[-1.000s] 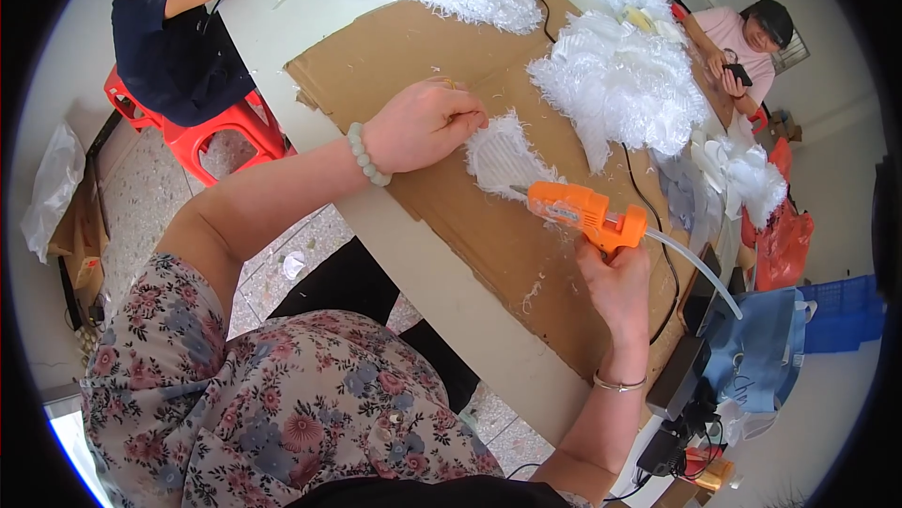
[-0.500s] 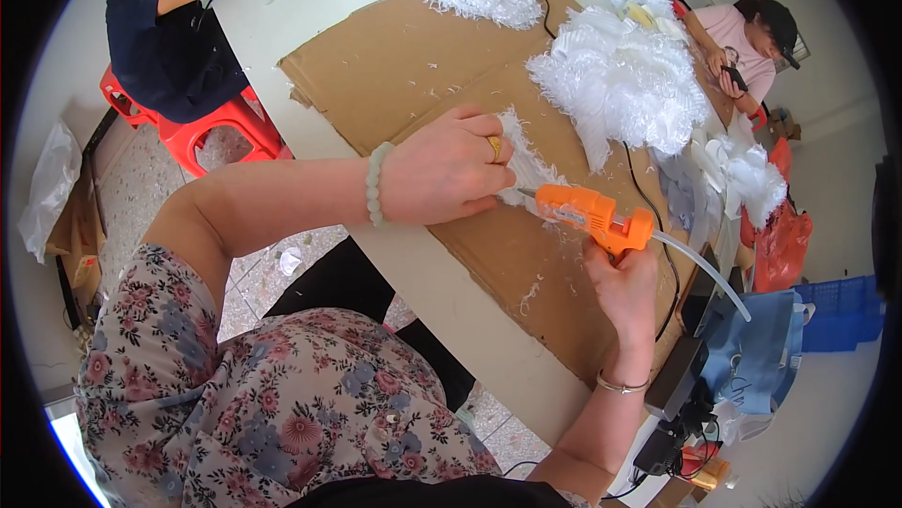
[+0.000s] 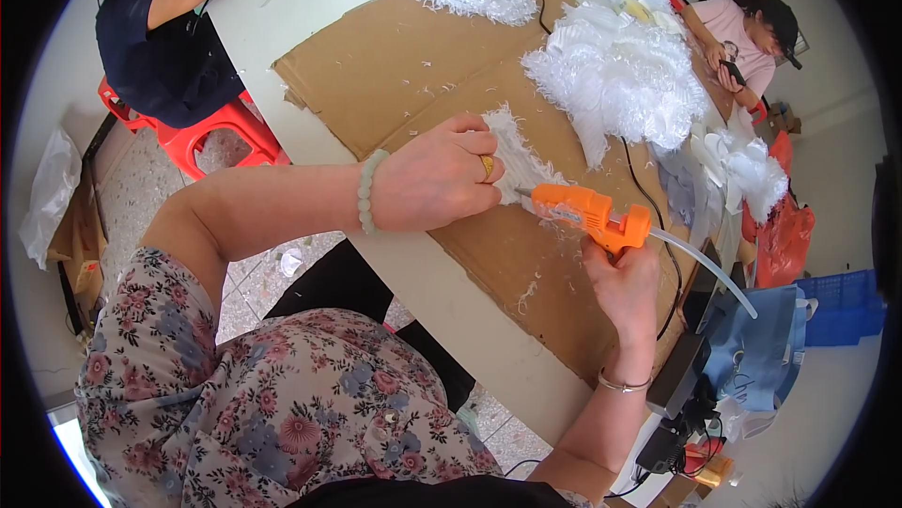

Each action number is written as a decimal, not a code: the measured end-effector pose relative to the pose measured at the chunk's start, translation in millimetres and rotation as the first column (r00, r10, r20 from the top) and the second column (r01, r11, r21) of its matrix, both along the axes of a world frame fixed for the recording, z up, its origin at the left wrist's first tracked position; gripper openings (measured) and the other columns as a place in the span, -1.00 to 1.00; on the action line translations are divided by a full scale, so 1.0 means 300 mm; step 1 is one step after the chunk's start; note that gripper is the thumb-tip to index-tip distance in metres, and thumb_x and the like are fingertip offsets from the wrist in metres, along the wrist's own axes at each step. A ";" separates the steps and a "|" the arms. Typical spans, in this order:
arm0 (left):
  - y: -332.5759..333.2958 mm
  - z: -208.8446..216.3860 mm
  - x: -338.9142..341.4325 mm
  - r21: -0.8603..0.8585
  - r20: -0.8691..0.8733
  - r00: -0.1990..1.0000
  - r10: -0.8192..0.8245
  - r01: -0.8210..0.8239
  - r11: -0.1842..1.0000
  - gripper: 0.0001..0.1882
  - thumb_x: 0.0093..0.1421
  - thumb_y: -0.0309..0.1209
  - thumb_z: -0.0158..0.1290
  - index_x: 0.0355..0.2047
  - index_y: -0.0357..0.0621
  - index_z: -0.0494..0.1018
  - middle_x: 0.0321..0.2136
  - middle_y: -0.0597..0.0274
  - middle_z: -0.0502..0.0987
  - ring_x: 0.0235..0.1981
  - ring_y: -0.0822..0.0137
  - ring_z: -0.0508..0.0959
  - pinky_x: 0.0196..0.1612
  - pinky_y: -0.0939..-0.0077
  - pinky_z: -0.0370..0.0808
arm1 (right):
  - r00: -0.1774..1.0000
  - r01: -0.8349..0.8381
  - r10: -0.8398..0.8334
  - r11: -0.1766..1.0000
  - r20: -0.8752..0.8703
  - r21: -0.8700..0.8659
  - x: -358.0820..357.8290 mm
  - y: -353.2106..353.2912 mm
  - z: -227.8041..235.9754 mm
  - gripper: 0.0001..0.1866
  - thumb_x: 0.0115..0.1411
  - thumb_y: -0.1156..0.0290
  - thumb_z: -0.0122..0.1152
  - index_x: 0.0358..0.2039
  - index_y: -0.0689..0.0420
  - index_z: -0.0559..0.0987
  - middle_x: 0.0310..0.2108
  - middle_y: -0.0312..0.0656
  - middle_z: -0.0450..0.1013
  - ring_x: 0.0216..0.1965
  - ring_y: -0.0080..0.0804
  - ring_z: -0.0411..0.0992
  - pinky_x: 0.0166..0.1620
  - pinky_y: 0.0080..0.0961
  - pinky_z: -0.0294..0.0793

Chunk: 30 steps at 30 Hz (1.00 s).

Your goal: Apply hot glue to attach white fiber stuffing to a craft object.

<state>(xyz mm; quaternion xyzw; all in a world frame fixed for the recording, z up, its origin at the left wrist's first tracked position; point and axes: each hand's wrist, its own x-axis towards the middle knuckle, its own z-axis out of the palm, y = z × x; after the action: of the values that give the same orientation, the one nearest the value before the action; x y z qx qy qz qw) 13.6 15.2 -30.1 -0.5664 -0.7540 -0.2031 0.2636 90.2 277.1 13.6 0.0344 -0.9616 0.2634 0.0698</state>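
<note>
My right hand [image 3: 623, 278] is wrapped round the handle of an orange hot glue gun [image 3: 581, 207], with a pale glue stick [image 3: 700, 259] trailing out of its back. The gun's nozzle points left and meets the near edge of a white fringed piece [image 3: 519, 156], which lies on brown cardboard [image 3: 423, 57]. With fingers curled, my left hand [image 3: 440, 174] grips the left edge of that piece, close to the nozzle. Its fingertips are partly hidden behind the knuckles. Whether glue is coming out is too small to tell.
Fluffy white heaps [image 3: 615, 76] lie to the right and far side. A black cord [image 3: 648, 198] runs along the cardboard's right. A blue bag [image 3: 756, 348] and power adapters [image 3: 662, 452] are at lower right. One person [image 3: 164, 47] sits far left, another [image 3: 738, 38] far right.
My left hand has shifted slightly left, uncovering more of the white fringed piece. The glue gun has moved a little left as well, its nozzle still at the piece's edge.
</note>
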 end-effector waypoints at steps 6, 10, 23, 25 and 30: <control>-0.002 -0.012 0.009 -0.020 -0.038 0.999 -0.008 0.007 1.000 -0.81 -0.21 -0.45 0.07 -0.51 -0.23 0.46 -0.61 0.30 0.28 -0.45 0.29 0.36 -0.20 0.34 0.35 | 0.999 0.032 -0.032 0.999 -0.008 -0.027 -0.011 0.009 -0.024 -0.85 0.05 0.45 0.17 -0.38 0.25 0.53 -0.68 -0.30 0.35 -0.62 -0.62 0.29 -0.50 -0.59 0.29; 0.005 -0.018 0.011 0.003 -0.076 0.997 -0.010 0.010 1.000 -0.81 -0.21 -0.46 0.08 -0.51 -0.24 0.45 -0.62 0.30 0.27 -0.47 0.29 0.35 -0.22 0.35 0.35 | 1.000 0.019 -0.020 1.000 0.004 0.022 -0.013 0.008 -0.029 -0.84 0.05 0.46 0.17 -0.35 0.25 0.53 -0.67 -0.29 0.37 -0.61 -0.61 0.30 -0.49 -0.59 0.30; 0.004 -0.025 0.022 -0.002 -0.153 0.988 -0.011 0.011 1.000 -0.75 -0.26 -0.49 0.10 -0.47 -0.29 0.47 -0.64 0.28 0.32 -0.50 0.30 0.35 -0.24 0.31 0.37 | 0.995 -0.091 0.091 0.996 -0.039 -0.004 -0.014 -0.004 -0.025 -0.83 0.02 0.49 0.22 -0.33 0.22 0.54 -0.62 -0.26 0.39 -0.58 -0.53 0.32 -0.46 -0.55 0.31; 0.001 -0.027 0.024 -0.014 -0.150 0.989 -0.014 0.012 1.000 -0.74 -0.27 -0.49 0.09 -0.47 -0.30 0.47 -0.64 0.28 0.33 -0.51 0.30 0.35 -0.25 0.31 0.37 | 0.998 -0.065 0.065 0.998 0.024 -0.019 -0.013 -0.011 -0.013 -0.82 0.02 0.49 0.23 -0.31 0.22 0.54 -0.61 -0.25 0.40 -0.58 -0.52 0.32 -0.46 -0.55 0.31; -0.004 -0.025 0.030 -0.044 -0.195 0.981 -0.014 0.006 0.999 -0.72 -0.30 -0.49 0.09 -0.47 -0.31 0.47 -0.67 0.32 0.31 -0.55 0.34 0.34 -0.31 0.36 0.36 | 0.993 -0.121 0.120 0.992 -0.014 -0.027 -0.019 -0.016 -0.018 -0.82 0.01 0.48 0.24 -0.32 0.23 0.55 -0.64 -0.25 0.38 -0.61 -0.52 0.30 -0.48 -0.53 0.29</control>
<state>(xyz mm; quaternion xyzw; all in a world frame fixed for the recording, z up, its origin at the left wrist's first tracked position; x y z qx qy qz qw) 22.5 13.9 -37.8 -0.5929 -0.7258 -0.1316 0.3230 84.4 272.2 8.2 0.0932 -0.9535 0.2801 0.0603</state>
